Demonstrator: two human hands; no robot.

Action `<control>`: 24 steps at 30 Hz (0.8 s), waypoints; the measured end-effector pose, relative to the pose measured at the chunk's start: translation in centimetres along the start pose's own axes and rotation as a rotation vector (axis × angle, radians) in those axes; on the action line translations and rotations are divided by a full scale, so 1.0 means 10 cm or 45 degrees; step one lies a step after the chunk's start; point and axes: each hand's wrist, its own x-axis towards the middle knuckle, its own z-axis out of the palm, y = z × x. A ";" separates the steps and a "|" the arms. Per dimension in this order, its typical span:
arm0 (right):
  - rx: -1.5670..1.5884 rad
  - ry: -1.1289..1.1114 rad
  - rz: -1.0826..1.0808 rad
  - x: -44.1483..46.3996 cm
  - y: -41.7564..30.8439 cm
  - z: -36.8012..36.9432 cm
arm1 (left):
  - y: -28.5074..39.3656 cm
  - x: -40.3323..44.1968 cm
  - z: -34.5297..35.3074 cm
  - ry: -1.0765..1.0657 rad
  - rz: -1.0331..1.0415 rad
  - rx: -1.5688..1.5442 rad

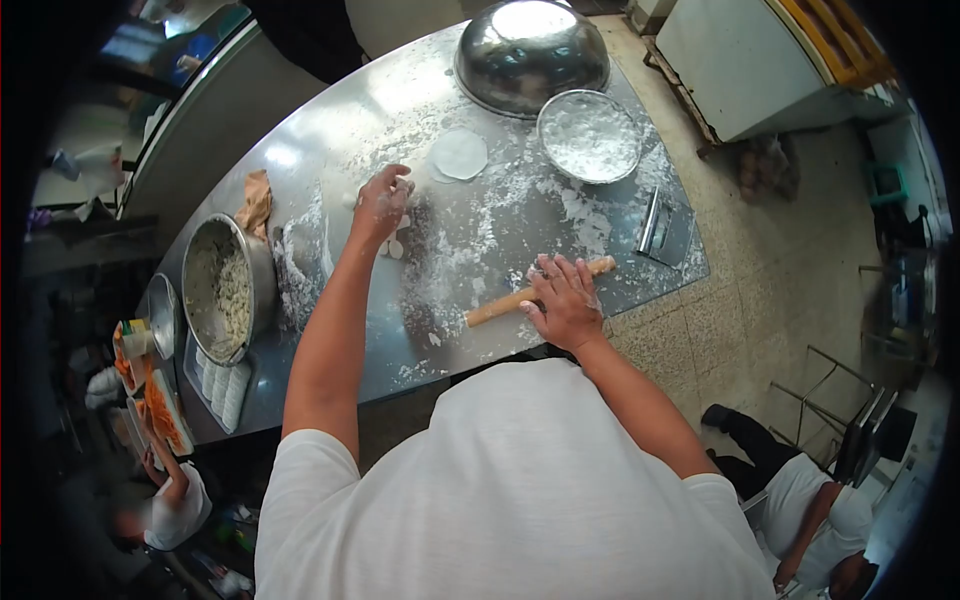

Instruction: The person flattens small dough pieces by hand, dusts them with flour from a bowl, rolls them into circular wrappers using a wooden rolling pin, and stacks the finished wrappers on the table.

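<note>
If pressing unevenly with spread right hand (566, 305), could skid rolling pin (497, 308) across floury desk (462, 240); cannot tell grip of curled left hand (383, 202).

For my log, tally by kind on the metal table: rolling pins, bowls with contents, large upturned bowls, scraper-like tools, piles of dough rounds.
Rolling pin: 1
Bowls with contents: 2 (flour bowl, filling bowl)
Large upturned bowl: 1
Scraper-like tool: 1
Pile of dough rounds: 1 (rounds overlap; exact number unclear)
Total: 6
</note>
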 end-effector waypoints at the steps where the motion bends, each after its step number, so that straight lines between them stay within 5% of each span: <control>1: 0.004 0.006 -0.012 0.00 0.00 0.00 | 0.13 0.04 0.03 -0.046 -0.310 -0.364; 3: 0.013 0.028 -0.007 0.00 0.00 0.01 | 0.23 0.10 0.17 -0.094 -0.495 -0.566; 5: 0.027 0.040 -0.030 -0.01 0.00 0.01 | 0.03 0.12 0.40 -0.480 -0.476 -0.354; 7: 0.040 0.072 -0.028 -0.02 0.05 0.00 | 0.21 0.04 0.47 -0.394 -0.151 0.052; 9: 0.075 0.089 -0.028 -0.04 0.04 0.03 | 0.38 -0.12 0.54 -0.165 0.031 -0.009; 13: 0.093 0.105 -0.064 -0.03 0.07 0.02 | 0.85 -0.37 0.55 -0.127 -0.023 0.018; 16: 0.111 0.103 -0.102 -0.01 0.10 0.02 | 0.82 -0.51 0.61 -0.270 0.476 0.287; 24: 0.189 0.118 -0.192 0.15 0.22 -0.05 | 0.55 -0.53 0.54 0.084 0.072 0.533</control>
